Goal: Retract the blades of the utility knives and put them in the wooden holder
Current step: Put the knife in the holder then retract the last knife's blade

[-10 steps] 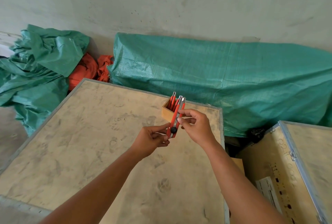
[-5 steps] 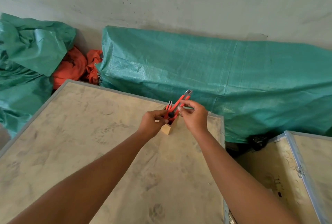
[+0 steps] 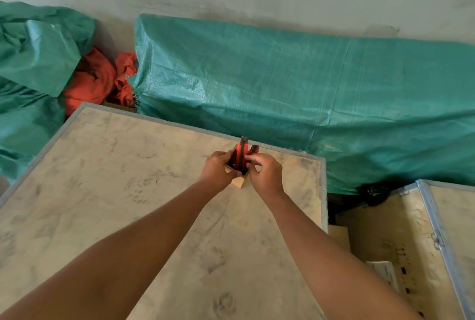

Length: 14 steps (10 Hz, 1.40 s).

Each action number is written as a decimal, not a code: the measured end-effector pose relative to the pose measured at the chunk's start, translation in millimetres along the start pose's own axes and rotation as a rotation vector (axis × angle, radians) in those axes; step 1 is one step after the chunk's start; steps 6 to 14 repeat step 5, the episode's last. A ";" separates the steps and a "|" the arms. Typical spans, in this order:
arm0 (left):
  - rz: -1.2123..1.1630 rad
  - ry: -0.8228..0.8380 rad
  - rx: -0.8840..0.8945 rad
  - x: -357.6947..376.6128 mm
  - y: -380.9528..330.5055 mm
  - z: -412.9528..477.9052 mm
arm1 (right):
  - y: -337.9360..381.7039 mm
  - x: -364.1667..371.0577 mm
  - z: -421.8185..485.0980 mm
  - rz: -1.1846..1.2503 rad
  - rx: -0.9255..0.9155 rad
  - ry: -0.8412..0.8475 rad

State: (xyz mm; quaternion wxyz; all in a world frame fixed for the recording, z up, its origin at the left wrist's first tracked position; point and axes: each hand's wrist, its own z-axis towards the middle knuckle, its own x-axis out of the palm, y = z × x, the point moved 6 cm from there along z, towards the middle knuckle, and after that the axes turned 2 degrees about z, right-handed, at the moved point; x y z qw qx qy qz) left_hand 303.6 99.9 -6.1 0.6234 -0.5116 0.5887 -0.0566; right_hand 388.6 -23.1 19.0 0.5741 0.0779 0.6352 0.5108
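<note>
A small wooden holder [image 3: 239, 181] stands near the far edge of a plywood crate top [image 3: 102, 191]. Several red utility knives [image 3: 241, 153] stand upright in it, their dark tips poking above my fingers. My left hand [image 3: 218, 171] wraps the holder's left side and steadies it. My right hand [image 3: 264, 173] is at the holder's right side, fingertips pinched on one red knife that sits in the holder. Whether the blades are in or out is hidden by my fingers.
A large green tarp [image 3: 308, 101] covers a bulky load just behind the crate. More green tarp [image 3: 33, 62] and orange cloth [image 3: 95, 80] lie at the back left. A second crate [image 3: 449, 229] stands at the right, across a dark gap.
The knife that both hands held above the crate has gone down into the holder. My left hand moved onto the holder. Both hands shifted forward, away from me.
</note>
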 end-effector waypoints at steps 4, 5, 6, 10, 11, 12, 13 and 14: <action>0.013 -0.032 0.043 -15.4 -14.6 -24.1 | 22.1 -32.3 -17.9 0.084 0.017 -0.053; -0.012 -0.044 0.052 -23.8 -22.2 -36.9 | 48.5 -56.6 -18.2 0.161 0.015 -0.082; -0.012 -0.044 0.052 -23.8 -22.2 -36.9 | 48.5 -56.6 -18.2 0.161 0.015 -0.082; -0.012 -0.044 0.052 -23.8 -22.2 -36.9 | 48.5 -56.6 -18.2 0.161 0.015 -0.082; -0.012 -0.044 0.052 -23.8 -22.2 -36.9 | 48.5 -56.6 -18.2 0.161 0.015 -0.082; -0.012 -0.044 0.052 -23.8 -22.2 -36.9 | 48.5 -56.6 -18.2 0.161 0.015 -0.082; -0.012 -0.044 0.052 -23.8 -22.2 -36.9 | 48.5 -56.6 -18.2 0.161 0.015 -0.082; -0.012 -0.044 0.052 -23.8 -22.2 -36.9 | 48.5 -56.6 -18.2 0.161 0.015 -0.082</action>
